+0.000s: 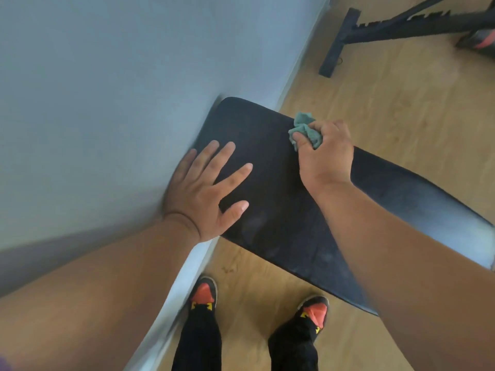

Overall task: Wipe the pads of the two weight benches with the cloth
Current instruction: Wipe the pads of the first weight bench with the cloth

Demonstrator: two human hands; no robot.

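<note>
A long black bench pad (pixel 273 199) runs from the wall at centre toward the lower right, with faint dusty streaks on its near part. My left hand (pixel 206 191) lies flat on the pad's left end, fingers spread and straight. My right hand (pixel 325 153) grips a crumpled green cloth (pixel 304 127) at the pad's far edge, with the cloth bunched out past the fingers. A second bench's black frame (pixel 380 30) stands at the top right; its pad is mostly out of view.
A pale blue wall (pixel 120 89) with a white skirting board (pixel 187 277) fills the left side, close against the pad's end. The wooden floor (pixel 401 111) stretches between the benches. My feet in black and orange shoes (pixel 203 293) stand just in front of the pad.
</note>
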